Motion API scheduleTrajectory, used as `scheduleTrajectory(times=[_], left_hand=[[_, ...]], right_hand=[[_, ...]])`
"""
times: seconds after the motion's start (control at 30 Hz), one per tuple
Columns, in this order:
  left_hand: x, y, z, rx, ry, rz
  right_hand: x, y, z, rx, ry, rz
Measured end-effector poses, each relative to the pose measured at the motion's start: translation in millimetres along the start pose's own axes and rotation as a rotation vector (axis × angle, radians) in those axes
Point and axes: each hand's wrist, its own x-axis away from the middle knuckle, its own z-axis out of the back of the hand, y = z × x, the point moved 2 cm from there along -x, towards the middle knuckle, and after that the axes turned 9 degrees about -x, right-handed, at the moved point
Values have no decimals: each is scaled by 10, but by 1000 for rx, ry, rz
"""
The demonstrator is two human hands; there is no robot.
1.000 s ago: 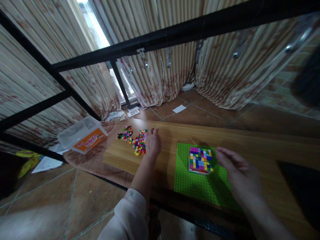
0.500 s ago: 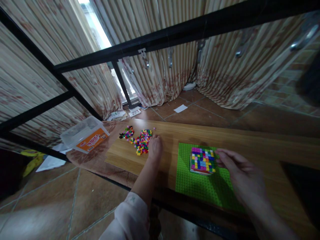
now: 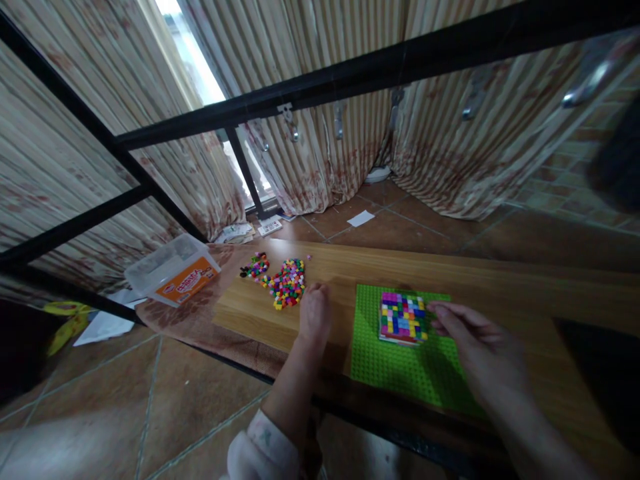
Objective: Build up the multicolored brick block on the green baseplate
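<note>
A square block built of small multicoloured toy bricks stands on a green studded baseplate. My right hand is at the block's right side, thumb and fingertips pinched together close to its upper right edge; whatever they may hold is too small to make out. Over the wood to the left, my left hand has its fingers curled closed, and anything in them is hidden. It is just right of a heap of loose toy bricks. A smaller cluster of bricks lies beyond the heap.
A clear plastic box with an orange label stands on a brown cloth at the left. The wooden board spans the table. A dark flat panel is at the right. Black metal bars with hooks cross behind.
My left hand has drawn away from the brick heap, slightly right and toward me. My right hand stays beside the block. The view has shifted a little.
</note>
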Motion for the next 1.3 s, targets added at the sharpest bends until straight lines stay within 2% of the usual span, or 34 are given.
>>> scheduleTrajectory(times=[0.37,0.47,0.53,0.63,0.73,0.83,0.93,1.03,1.17,1.3], left_hand=[[-26,-73,52,124,74,28],[-52,-65,95,271,105,89],[-64,-52,144,485,95,158],[-42,21,251,1002,7,249],[64,183,376,1498,-169,306],[224,387,463,1749,-365,328],[348,570,491,1868,-489,306],[401,705,492,1919,-565,264],[416,791,494,1906,-596,233],[410,786,484,1918,-591,219]], right_hand=[[-5,-85,-18,-45,14,46],[-21,-95,-19,-64,28,21],[-30,-103,-23,-79,40,17],[-19,-137,-46,-95,55,60],[45,-218,-95,-85,63,181],[161,-339,-179,-37,-21,363],[276,-436,-278,23,-179,500],[335,-475,-338,72,-265,579],[340,-469,-356,80,-298,635],[327,-459,-337,72,-291,572]])
